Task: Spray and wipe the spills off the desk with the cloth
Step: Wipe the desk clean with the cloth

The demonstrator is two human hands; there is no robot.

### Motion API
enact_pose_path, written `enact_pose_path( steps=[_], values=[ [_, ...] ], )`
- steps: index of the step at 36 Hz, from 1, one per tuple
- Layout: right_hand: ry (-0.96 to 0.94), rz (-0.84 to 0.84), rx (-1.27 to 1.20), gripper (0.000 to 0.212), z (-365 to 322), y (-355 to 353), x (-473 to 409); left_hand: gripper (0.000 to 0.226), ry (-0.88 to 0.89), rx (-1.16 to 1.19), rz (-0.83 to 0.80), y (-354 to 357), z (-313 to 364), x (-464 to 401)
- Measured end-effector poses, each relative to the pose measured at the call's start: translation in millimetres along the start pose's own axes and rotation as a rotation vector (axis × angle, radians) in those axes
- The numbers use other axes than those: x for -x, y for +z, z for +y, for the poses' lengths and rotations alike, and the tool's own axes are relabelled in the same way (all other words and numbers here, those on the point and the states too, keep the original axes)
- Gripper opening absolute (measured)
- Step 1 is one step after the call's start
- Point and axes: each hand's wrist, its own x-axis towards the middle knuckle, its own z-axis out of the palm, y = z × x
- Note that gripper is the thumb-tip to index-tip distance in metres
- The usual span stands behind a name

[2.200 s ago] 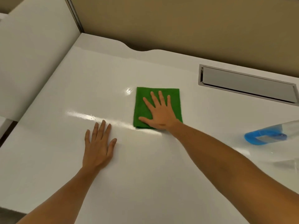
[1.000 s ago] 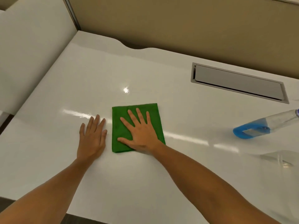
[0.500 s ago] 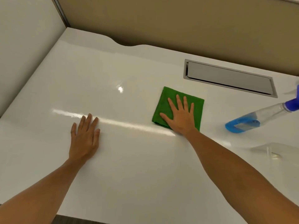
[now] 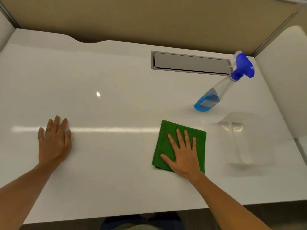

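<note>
I have my right hand [image 4: 183,155] spread flat on the folded green cloth [image 4: 167,143], grasping nothing, palm pressure alone holding it to the white surface [image 4: 116,180] for wiping, right of centre. My left hand [image 4: 54,141] lies open and flat, well apart, apparently as a brace. The spray bottle [image 4: 221,90] stands beyond the cloth, untouched. No spills discernible.

right hand [image 4: 183,156] flat on cloth [image 4: 167,143] | left hand [image 4: 54,141] flat on desk [image 4: 116,180]
</note>
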Motion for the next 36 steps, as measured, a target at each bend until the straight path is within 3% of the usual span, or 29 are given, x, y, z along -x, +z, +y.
enact_pose_path(
  steps=[11, 24, 29, 36],
  values=[
    [0.002, -0.058, -0.022, 0.089, 21.0, 9.5, 90.7, 0.057, 0.017, -0.003, 0.012, 14.0, -9.5, -7.1],
    [-0.151, -0.084, 0.047, 0.089, 31.9, -22.7, -30.9, 0.060, 0.019, 0.017, 0.021, 20.4, -15.9, -11.6],
    [-0.208, -0.075, 0.044, 0.091, -7.1, -31.0, -86.5, 0.058, 0.029, -0.006, 0.038, 12.0, -7.5, -7.8],
    [-0.381, -0.063, 0.012, 0.095, -125.2, -18.5, -94.4, 0.057, 0.037, 0.025, 0.036, 7.6, -5.9, -6.0]
  ],
)
